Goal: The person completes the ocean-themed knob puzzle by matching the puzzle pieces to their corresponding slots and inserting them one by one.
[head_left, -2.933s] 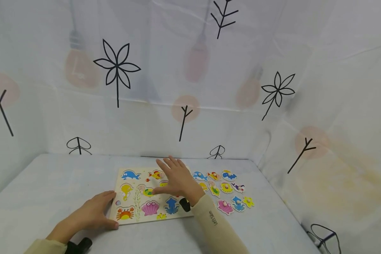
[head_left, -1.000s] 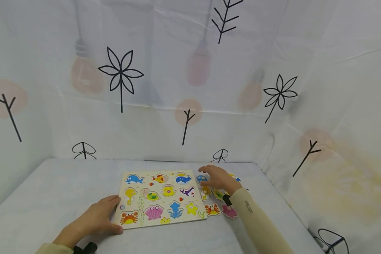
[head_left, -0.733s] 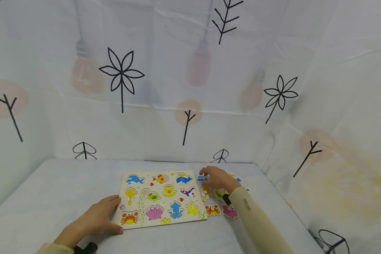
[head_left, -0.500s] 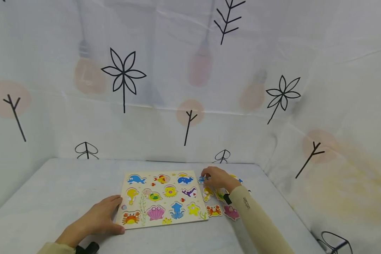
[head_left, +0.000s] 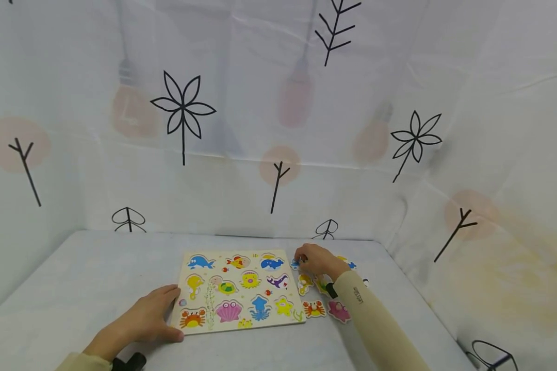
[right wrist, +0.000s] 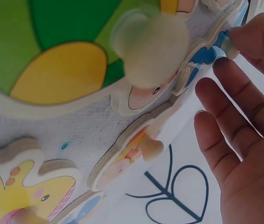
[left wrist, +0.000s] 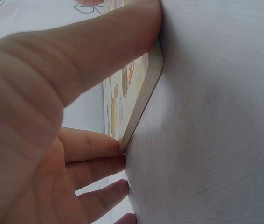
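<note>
A cream puzzle board [head_left: 278, 319] printed with sea animals lies on the white-covered table. Its left edge meets my left hand [head_left: 144, 317], whose fingers touch that side while the thumb is by the near corner. In the left wrist view, the thumb of my left hand [left wrist: 76, 51] crosses over the board's pale edge [left wrist: 143, 95]. Right of the board, my right hand [head_left: 320, 260] pinches the knob of a blue dolphin puzzle piece [head_left: 294, 264] between thumb and index finger. The dolphin piece [right wrist: 202, 56] appears still among its neighbours in the right wrist view.
Loose knobbed pieces surround my right hand: a yellow seahorse [head_left: 305, 283], a crab [head_left: 314, 309], a pink shell [head_left: 339, 312] and a green turtle [right wrist: 71, 42]. A fish piece [right wrist: 127, 158] lies near too. A patterned cloth wall [head_left: 232, 196] stands behind the table.
My right hand has moved from above the board to the loose pieces at right, and its fingers have closed in on the dolphin piece's knob. The left hand stays at the board's edge.
</note>
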Demonstrator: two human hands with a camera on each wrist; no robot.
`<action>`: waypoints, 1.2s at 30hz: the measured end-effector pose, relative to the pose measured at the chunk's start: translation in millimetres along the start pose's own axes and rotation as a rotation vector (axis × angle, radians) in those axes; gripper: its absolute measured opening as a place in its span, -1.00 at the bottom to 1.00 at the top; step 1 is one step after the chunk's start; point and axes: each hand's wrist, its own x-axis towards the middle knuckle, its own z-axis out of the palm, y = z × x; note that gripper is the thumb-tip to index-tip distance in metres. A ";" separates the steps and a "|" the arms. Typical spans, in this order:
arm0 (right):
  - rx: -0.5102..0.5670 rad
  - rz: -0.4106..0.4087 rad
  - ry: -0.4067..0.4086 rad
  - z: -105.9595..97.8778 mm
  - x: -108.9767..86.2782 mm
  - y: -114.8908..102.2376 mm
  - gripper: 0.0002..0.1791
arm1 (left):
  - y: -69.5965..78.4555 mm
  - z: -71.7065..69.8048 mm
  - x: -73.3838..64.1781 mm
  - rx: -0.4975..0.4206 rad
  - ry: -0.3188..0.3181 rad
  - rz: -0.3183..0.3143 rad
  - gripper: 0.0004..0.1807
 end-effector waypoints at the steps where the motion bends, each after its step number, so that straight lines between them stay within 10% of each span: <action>1: -0.001 -0.006 0.001 0.0 0.2 -0.1 -0.85 | -0.2 0.3 0.0 -0.002 0.001 -0.003 0.20; 36: 0.039 -0.031 0.036 -5.9 1.0 -2.9 -0.86 | -0.5 2.6 2.5 0.000 0.004 -0.019 0.23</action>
